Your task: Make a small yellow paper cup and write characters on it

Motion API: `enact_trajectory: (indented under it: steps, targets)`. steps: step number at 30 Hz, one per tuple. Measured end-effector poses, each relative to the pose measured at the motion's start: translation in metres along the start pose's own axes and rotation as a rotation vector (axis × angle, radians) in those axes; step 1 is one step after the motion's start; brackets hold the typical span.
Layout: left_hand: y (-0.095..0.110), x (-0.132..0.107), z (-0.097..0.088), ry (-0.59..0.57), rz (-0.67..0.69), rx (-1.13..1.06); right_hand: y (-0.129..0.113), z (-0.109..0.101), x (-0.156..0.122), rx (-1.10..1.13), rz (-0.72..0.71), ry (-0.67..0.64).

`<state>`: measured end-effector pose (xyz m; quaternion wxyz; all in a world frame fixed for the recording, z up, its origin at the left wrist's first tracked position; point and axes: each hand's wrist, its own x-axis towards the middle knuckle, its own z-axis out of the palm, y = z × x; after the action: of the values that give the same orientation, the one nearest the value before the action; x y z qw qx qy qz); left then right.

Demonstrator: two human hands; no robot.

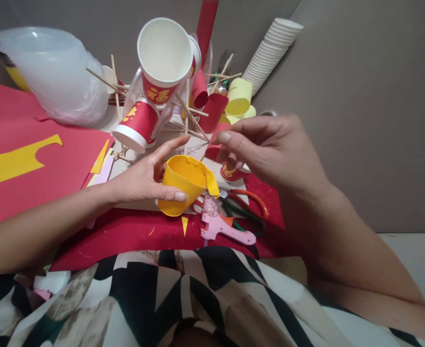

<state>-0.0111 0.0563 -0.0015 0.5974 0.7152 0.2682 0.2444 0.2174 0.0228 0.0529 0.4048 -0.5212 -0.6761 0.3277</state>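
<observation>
My left hand (pixel 151 176) holds a cup wrapped in yellow paper (pixel 183 185), its thumb across the near side. The cup is tilted, and a loose flap of yellow paper hangs from its rim on the right. Above and right of the cup is my right hand (pixel 270 149), thumb and fingers pinched together; anything between them is too small to make out. Just below lies a pink glue gun (pixel 227 229), beside scissors with orange handles (pixel 252 200). A small yellow paper scrap (pixel 185 225) rests on the red cloth (pixel 126 231).
Behind my hands stands a structure of red and white paper cups (pixel 164 58) and wooden sticks (pixel 192 118). Red paper sheets (pixel 71 149) with a yellow offcut (pixel 17 159) and a plastic bag (pixel 60 72) are left. Stacked cups (pixel 270 53) lean against the wall, near yellow paper rolls (pixel 239 96).
</observation>
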Motion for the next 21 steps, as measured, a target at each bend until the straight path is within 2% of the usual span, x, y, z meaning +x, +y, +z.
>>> enact_trajectory:
  steps: [7,13,18,21]
  targets:
    - [-0.009,-0.003,0.007,-0.104,-0.032,-0.140,0.010,0.010,0.007,-0.277,-0.226,-0.309]
    - [-0.012,-0.004,0.006,-0.145,-0.036,-0.081,0.006,0.012,0.007,-0.504,-0.369,-0.338]
    - [-0.020,-0.002,0.007,-0.078,0.039,0.078,0.007,0.016,0.004,-0.466,-0.275,-0.303]
    - [-0.022,0.000,0.006,-0.111,0.016,-0.011,0.009,0.014,0.005,-0.351,-0.164,-0.323]
